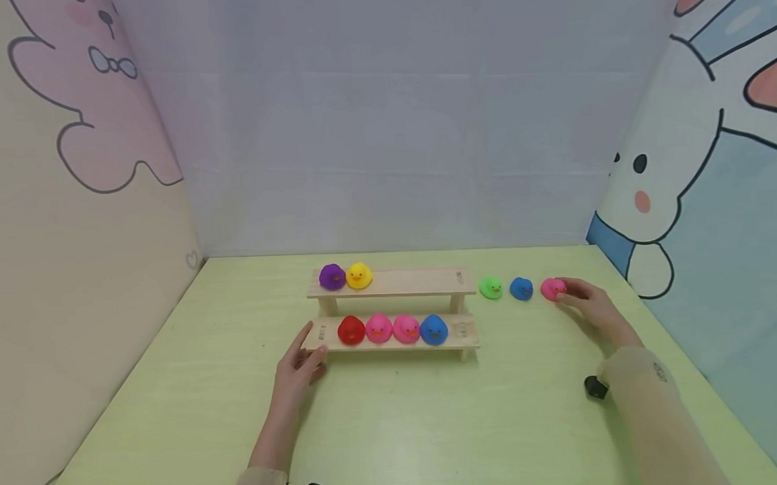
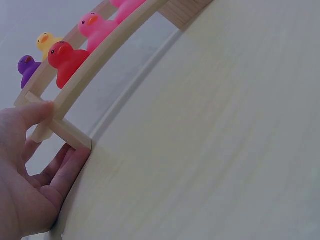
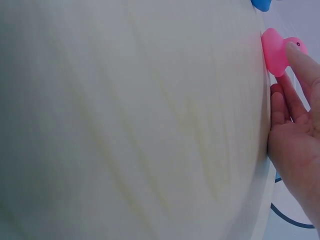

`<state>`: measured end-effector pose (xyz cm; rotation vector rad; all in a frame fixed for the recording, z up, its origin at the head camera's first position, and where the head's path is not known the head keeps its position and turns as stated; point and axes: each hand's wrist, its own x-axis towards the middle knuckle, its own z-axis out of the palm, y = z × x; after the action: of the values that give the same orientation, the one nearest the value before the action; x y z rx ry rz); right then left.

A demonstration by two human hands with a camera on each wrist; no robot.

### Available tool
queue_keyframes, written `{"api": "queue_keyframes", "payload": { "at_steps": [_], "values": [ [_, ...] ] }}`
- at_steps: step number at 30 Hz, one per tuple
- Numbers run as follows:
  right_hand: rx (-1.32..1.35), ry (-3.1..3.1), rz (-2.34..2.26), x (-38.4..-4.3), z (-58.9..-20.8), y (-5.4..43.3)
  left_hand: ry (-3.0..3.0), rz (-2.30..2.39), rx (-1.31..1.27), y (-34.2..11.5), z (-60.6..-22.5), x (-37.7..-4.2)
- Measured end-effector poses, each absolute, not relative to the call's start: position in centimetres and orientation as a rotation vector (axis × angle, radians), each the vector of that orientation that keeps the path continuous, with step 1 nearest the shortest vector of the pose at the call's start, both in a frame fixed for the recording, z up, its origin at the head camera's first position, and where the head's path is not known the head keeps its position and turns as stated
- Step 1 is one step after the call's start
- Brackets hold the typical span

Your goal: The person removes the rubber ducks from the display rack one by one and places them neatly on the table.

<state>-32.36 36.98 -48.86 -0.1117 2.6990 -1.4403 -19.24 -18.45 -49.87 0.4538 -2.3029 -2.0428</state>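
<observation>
A two-tier wooden stand (image 1: 422,282) stands on the table. My left hand (image 1: 298,367) grips the left end of its lower shelf; in the left wrist view the thumb lies on the board and the fingers are by the leg. On that shelf sit a red duck (image 1: 351,331), two pink ducks (image 1: 379,328) and a blue duck (image 1: 434,330). The upper shelf bears a purple duck (image 1: 332,277) and a yellow duck (image 1: 359,275). Right of the stand, my right hand (image 1: 593,307) pinches another pink duck (image 3: 274,52), which is at the table surface.
Between the stand and my right hand, a green duck (image 1: 491,288) and a second blue duck (image 1: 521,288) sit on the pale green table (image 1: 395,428). A plain cloth backdrop (image 1: 384,128) rises behind the table, with cartoon-printed walls (image 1: 735,245) at both sides.
</observation>
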Motion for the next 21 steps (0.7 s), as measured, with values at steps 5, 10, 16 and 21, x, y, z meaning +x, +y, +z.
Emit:
{"api": "queue_keyframes", "payload": {
  "at_steps": [5, 10, 16, 21],
  "values": [
    [-0.127, 2.698, -1.441, -32.37, -48.84, 36.98, -2.300, -2.038, 0.450, -18.41, -49.85, -19.25],
    [-0.110, 2.694, -1.440, -32.26, -48.74, 36.87, -2.299, -2.035, 0.448, -18.36, -49.75, -19.17],
    [-0.107, 2.676, -1.459, -32.41, -48.88, 36.95, -2.295, -2.036, 0.433, -18.30, -49.53, -18.98],
    [-0.070, 2.629, -1.484, -32.33, -48.89, 36.88, -2.297, -2.034, 0.427, -18.29, -49.55, -18.91]
  ]
}}
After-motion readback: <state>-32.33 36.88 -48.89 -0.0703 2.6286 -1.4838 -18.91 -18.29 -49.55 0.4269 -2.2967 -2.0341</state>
